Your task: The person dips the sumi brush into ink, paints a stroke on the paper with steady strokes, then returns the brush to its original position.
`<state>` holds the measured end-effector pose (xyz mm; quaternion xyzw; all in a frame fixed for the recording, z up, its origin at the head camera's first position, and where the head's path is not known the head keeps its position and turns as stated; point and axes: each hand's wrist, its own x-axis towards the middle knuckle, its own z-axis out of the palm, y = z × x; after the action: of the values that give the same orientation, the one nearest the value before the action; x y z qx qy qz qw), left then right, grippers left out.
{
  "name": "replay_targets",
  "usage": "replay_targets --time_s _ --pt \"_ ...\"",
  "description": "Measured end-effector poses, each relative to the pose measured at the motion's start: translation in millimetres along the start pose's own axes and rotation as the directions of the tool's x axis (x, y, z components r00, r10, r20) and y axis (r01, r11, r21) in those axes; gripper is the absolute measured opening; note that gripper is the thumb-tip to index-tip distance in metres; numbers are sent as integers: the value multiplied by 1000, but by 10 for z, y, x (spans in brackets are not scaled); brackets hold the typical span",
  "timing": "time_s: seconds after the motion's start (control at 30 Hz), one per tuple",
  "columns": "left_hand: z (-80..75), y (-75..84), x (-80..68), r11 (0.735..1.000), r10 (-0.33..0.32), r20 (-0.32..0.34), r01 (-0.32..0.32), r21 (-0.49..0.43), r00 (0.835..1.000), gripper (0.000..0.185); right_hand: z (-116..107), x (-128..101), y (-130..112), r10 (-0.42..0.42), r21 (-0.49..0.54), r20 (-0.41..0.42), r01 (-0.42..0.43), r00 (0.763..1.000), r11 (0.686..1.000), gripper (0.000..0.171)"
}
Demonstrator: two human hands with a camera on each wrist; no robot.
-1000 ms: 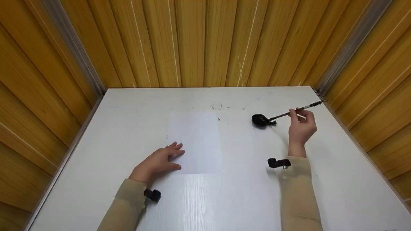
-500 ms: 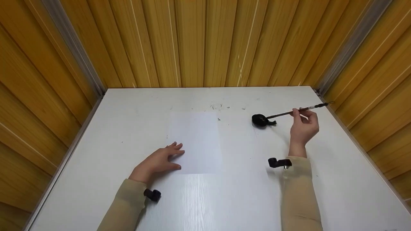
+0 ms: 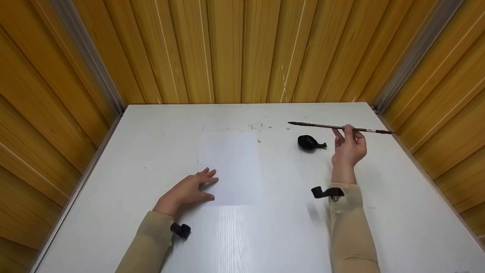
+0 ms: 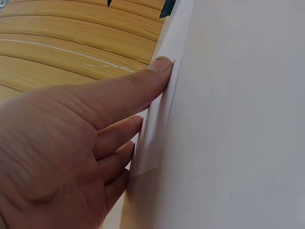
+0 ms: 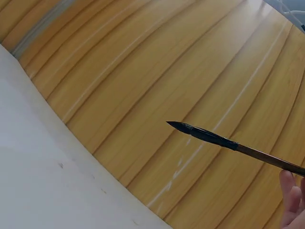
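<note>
Left hand point(image 3: 187, 188): thumb and fingers apart, touching white rectangular paper sheet point(image 3: 235, 167).
Right hand point(image 3: 349, 148): fingers pinching slim dark-brown brush point(image 3: 318, 125), black-tipped, raised right of sheet.
Glossy black rounded vessel point(image 3: 307, 142): right of sheet.

Dark-tipped brush point(image 5: 233, 145) in fingers point(image 5: 286, 183); planked wall point(image 5: 157, 95) behind; tabletop point(image 5: 38, 157) lower left.

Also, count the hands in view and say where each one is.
2: the left hand rests at the left edge of the paper; the right hand holds the brush above the table, toward its right side.
</note>
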<state>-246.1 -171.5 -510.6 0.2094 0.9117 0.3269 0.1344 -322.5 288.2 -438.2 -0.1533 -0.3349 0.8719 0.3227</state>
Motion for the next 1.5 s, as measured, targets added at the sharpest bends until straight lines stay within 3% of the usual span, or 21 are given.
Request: replay_targets --time_s 0.3,0.57,1.1,1.5 --pt "18 15 18 1000 -24 -3 24 10 1000 61 373 -381 239 -3 -46 164 11 986 999 8" --pt "32 18 25 999 -39 -19 39 -6 999 61 658 -707 523 -31 -130 326 77 945 989 6" --pt "24 61 37 999 -32 -7 32 -16 999 61 957 -1191 1138 12 -218 445 96 895 971 15" --pt "30 57 45 999 -34 -7 34 -14 999 61 957 -1354 1467 48 -359 503 158 863 920 10"
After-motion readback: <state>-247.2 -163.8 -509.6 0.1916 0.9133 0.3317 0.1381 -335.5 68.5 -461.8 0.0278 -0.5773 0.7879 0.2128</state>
